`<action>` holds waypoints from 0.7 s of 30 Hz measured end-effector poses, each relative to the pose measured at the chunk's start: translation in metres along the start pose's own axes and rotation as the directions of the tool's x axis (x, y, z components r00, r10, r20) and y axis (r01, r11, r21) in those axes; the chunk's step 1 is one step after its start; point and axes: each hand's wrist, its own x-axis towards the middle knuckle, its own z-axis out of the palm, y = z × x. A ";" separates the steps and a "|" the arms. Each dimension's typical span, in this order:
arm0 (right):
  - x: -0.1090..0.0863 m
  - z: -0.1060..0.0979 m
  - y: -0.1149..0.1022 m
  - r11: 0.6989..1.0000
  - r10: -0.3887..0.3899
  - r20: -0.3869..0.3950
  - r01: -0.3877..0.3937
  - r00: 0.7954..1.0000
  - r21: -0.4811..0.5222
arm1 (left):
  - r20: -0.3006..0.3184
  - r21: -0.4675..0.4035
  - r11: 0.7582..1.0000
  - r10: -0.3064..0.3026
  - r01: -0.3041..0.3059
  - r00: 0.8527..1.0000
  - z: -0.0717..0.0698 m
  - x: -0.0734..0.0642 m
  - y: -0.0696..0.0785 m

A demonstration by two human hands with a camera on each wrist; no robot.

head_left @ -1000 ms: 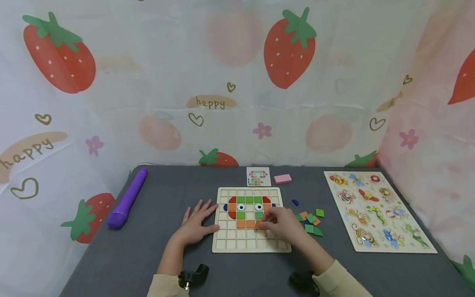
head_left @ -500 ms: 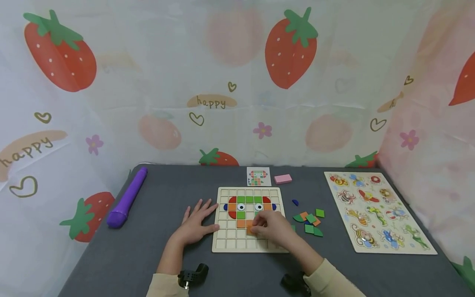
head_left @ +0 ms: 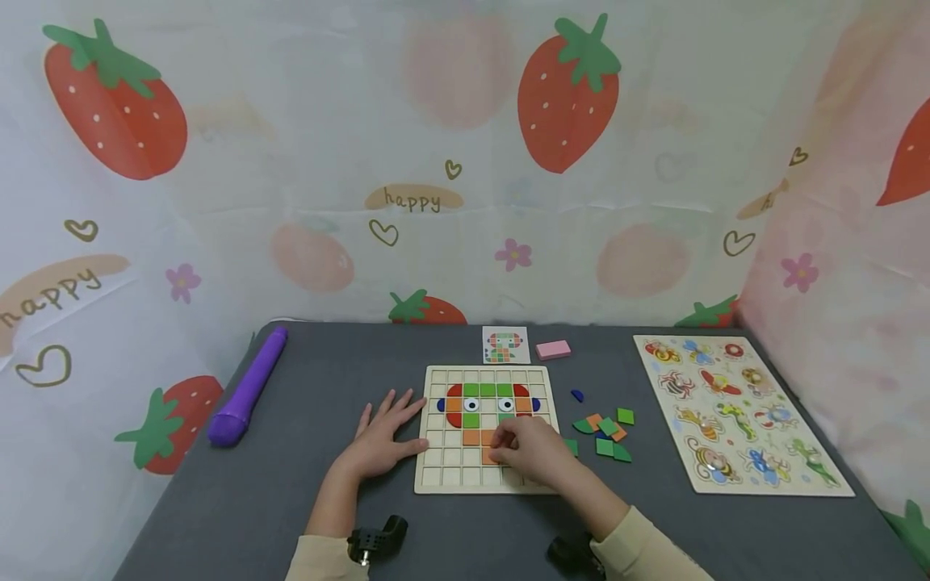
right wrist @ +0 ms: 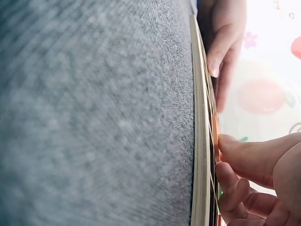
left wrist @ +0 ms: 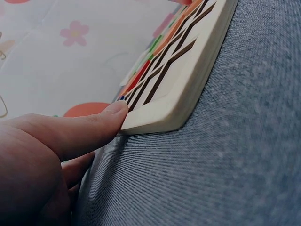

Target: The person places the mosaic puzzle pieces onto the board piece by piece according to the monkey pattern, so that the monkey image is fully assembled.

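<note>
A wooden grid board (head_left: 439, 480) lies on the table with colored tiles set in a face-like pattern: green, red and orange pieces with two eye tiles (head_left: 471, 405). My left hand (head_left: 381, 440) rests with spread fingers along the board's left edge. In the left wrist view its thumb (left wrist: 101, 125) touches the board's corner. Over the board's lower middle, my right hand (head_left: 534, 448) pinches an orange square tile (head_left: 489, 457) at a cell below the orange row. The right wrist view shows the thumb (right wrist: 242, 153) against the orange tile; the fingers partly hide it.
Loose green, orange and blue pieces (head_left: 605, 447) lie right of the board. A pattern card (head_left: 506, 345) and a pink block (head_left: 553, 349) are behind it. A purple microphone-shaped object (head_left: 249, 387) lies at left, an insect puzzle board (head_left: 741, 415) at right.
My right hand has moved a little left and toward me with the orange tile, from the orange row's right end to the cell below. The left hand has stayed in place.
</note>
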 end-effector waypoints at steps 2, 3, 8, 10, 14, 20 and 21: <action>-0.001 -0.001 0.000 1.000 -0.010 -0.005 0.010 1.000 -0.001 | -0.001 0.003 1.000 0.001 -0.001 1.000 0.000 0.000 0.000; -0.001 -0.001 0.000 1.000 -0.014 -0.006 0.014 1.000 -0.004 | -0.001 0.003 1.000 0.001 -0.001 1.000 0.000 0.000 0.000; -0.003 -0.006 0.004 1.000 0.005 -0.017 -0.005 1.000 -0.010 | 0.000 -0.005 1.000 0.001 -0.001 1.000 0.000 0.001 0.001; -0.004 -0.010 0.005 1.000 0.021 -0.027 -0.022 0.999 -0.013 | -0.003 -0.006 1.000 -0.001 0.001 1.000 0.001 0.001 0.002; -0.008 -0.019 0.007 0.998 0.061 -0.062 -0.062 0.996 -0.007 | -0.005 0.002 1.000 -0.010 0.010 1.000 0.001 0.001 0.001; -0.018 -0.035 0.015 0.994 0.112 -0.128 -0.110 0.985 0.024 | -0.006 -0.003 1.000 -0.011 0.011 1.000 0.001 0.001 0.003; -0.020 -0.038 0.017 0.992 0.124 -0.135 -0.120 0.983 0.034 | -0.005 -0.004 1.000 -0.011 0.011 1.000 0.000 0.001 0.003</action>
